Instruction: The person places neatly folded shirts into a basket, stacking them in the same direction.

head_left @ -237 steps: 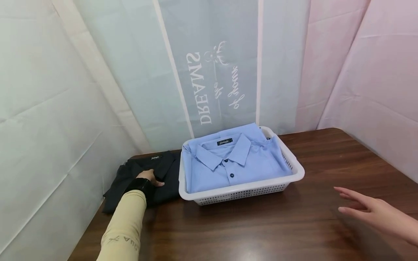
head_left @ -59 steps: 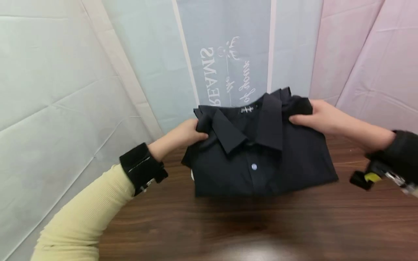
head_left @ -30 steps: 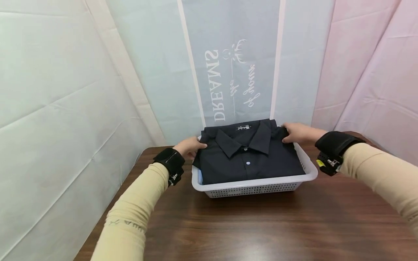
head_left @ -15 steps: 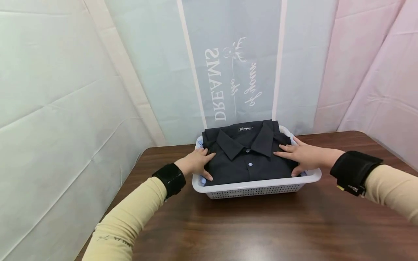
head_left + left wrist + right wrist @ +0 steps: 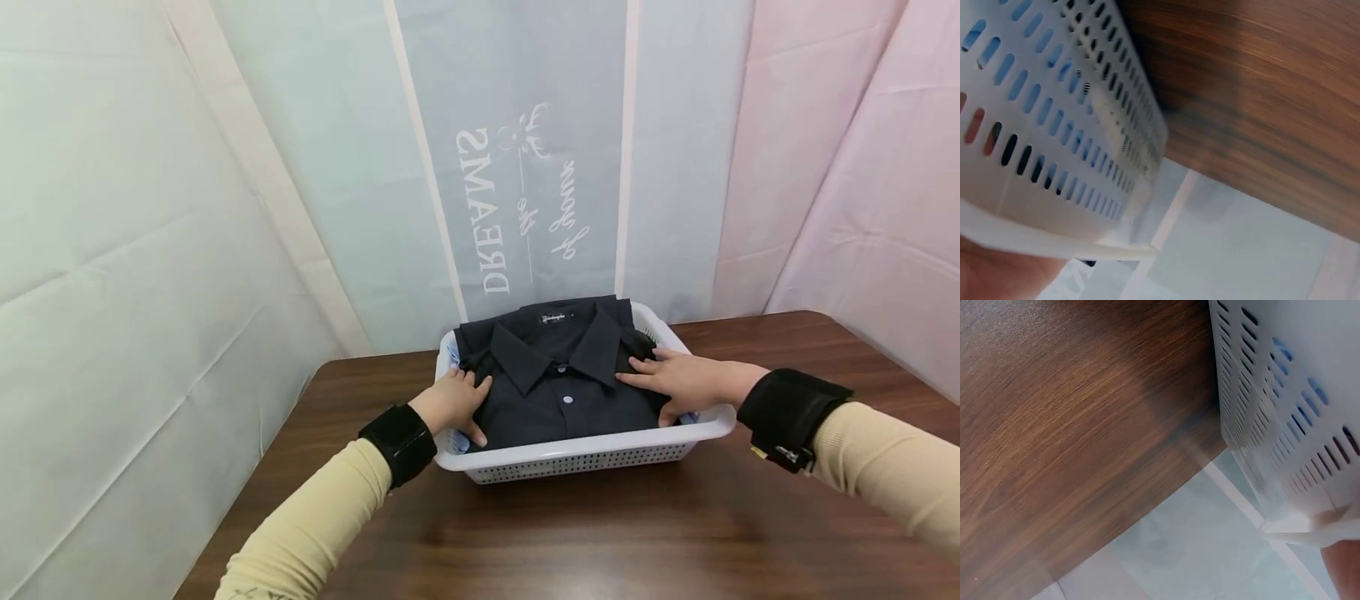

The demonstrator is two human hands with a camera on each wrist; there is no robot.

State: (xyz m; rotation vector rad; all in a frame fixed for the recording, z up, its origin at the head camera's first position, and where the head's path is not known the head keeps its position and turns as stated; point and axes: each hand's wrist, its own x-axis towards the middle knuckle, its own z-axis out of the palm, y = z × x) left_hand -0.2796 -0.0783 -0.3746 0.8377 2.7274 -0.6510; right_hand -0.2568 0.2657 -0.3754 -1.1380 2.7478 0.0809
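A folded black collared shirt (image 5: 567, 417) lies in a white perforated basket (image 5: 570, 450), its collar and label facing up. Slivers of a light blue shirt (image 5: 454, 353) show beneath it at the sides. Fingers spread, my left hand (image 5: 452, 403) rests on the black shirt's left side, over the basket's rim. On the opposite side my right hand (image 5: 688, 380) presses the shirt with its fingers extended. Both wrist views look at the basket's slotted outer walls, with pale blue cloth behind the slots; only part of each hand shows there.
The basket stands on a dark brown wooden table (image 5: 570, 533), near its back edge. Behind it hangs a pale fabric curtain (image 5: 540, 167) with mirrored lettering, and a white fabric wall (image 5: 135, 292) stands at the left.
The black shirt went from the table at left, over the light blue shirt, into the basket. My hands let go of its shoulders and now lie spread on it. The head view has shifted slightly.
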